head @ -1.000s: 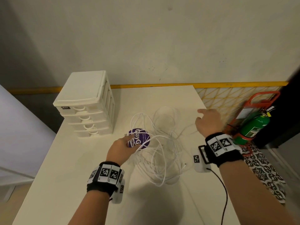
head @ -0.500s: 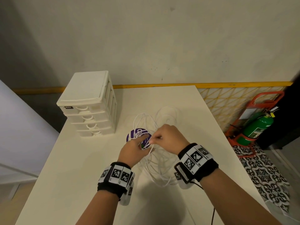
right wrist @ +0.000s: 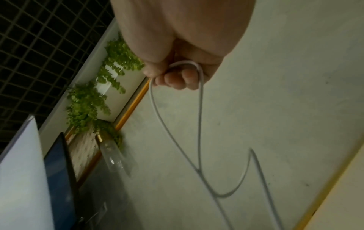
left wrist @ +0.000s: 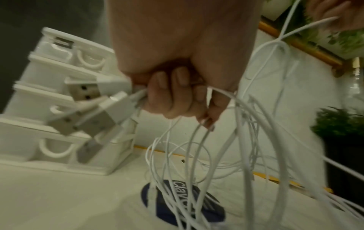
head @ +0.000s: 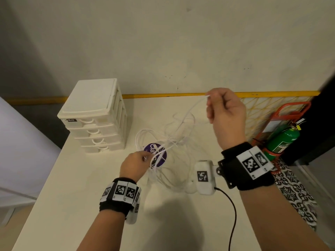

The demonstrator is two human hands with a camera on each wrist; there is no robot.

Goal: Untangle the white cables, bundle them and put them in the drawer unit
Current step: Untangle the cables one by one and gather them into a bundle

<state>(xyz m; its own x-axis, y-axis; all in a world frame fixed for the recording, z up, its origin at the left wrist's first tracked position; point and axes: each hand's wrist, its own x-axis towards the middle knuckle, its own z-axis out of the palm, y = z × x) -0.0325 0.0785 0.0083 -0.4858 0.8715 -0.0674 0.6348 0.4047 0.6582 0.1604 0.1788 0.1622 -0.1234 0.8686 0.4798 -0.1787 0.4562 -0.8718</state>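
A tangle of thin white cables (head: 174,142) lies in loops on the white table (head: 76,178). My left hand (head: 135,164) stays low by the tangle and grips several cable ends; their USB plugs (left wrist: 94,107) stick out beside the curled fingers (left wrist: 173,96). My right hand (head: 224,111) is raised over the table's far right and pinches one cable strand (right wrist: 177,109), which hangs in a loop back to the pile. The white drawer unit (head: 94,115) stands at the table's far left with all its drawers closed.
A round purple sticker (head: 155,156) lies on the table under the cables. A green fire extinguisher (head: 282,140) in a red stand sits on the floor beyond the table's right edge. A wall runs behind the table.
My right hand left the spot next to the left hand and rose to the far right, drawing one strand up out of the tangle. The left hand stayed by the purple sticker.
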